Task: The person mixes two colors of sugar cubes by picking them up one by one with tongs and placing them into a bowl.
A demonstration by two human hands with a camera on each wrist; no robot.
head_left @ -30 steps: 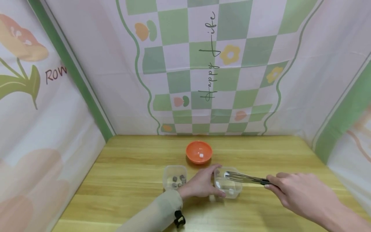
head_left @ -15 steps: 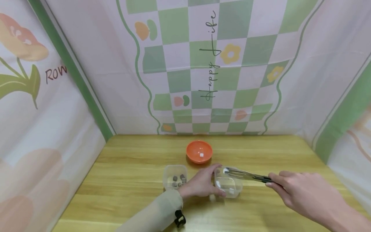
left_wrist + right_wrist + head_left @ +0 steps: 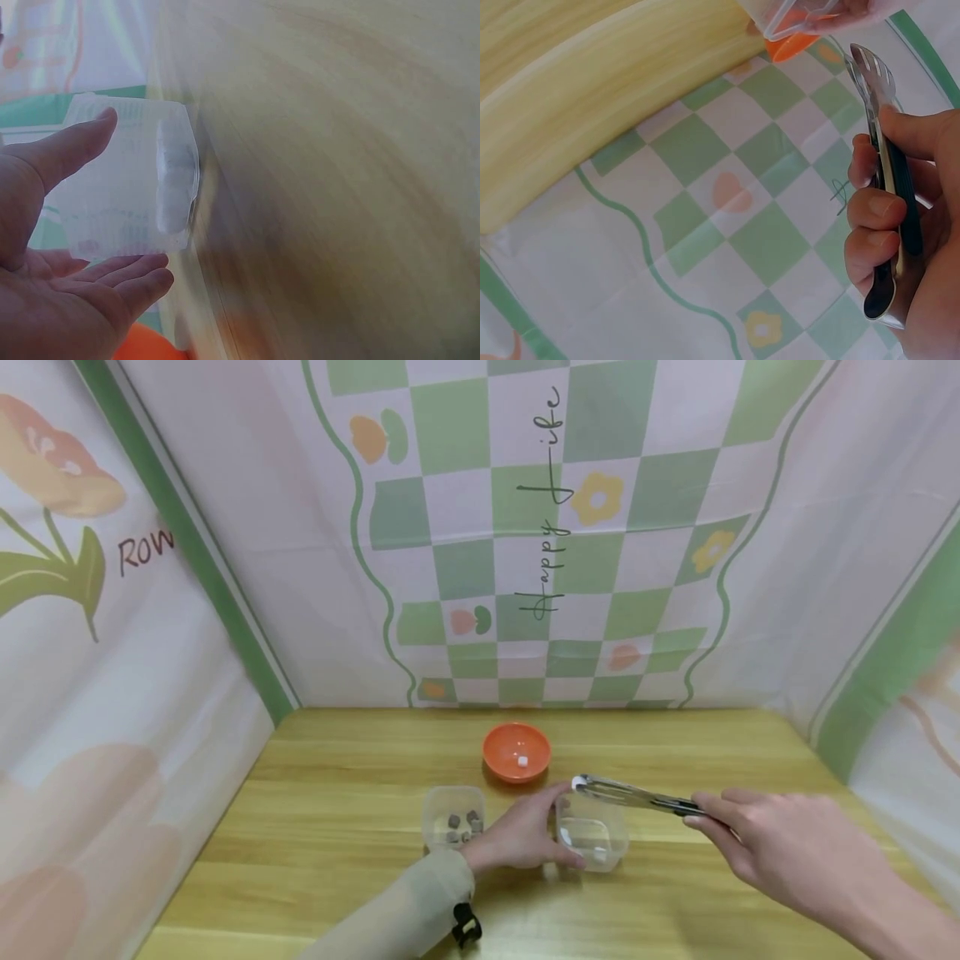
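My left hand [image 3: 517, 835] holds a clear plastic container [image 3: 613, 847] standing on the table, thumb on one side and fingers on the other. In the left wrist view, white pieces [image 3: 174, 180] show through the container's wall near its bottom. My right hand [image 3: 795, 847] grips a pair of metal tongs [image 3: 637, 797] with dark handles. Their tips pinch a small white cube [image 3: 577, 783] above the container's far rim. Beyond the hands stands an orange bowl [image 3: 498, 758], with one white cube [image 3: 522, 761] inside.
Left of my left hand, a second clear container [image 3: 435, 814] holds several dark grey cubes [image 3: 453, 821]; the hand and sleeve partly cover it. A printed cloth [image 3: 525, 560] hangs along the back edge of the wooden table [image 3: 345, 793].
The tongs have risen from inside the container to above its far rim, moving slightly left and away, with the white cube at their tips. My left hand stays in place.
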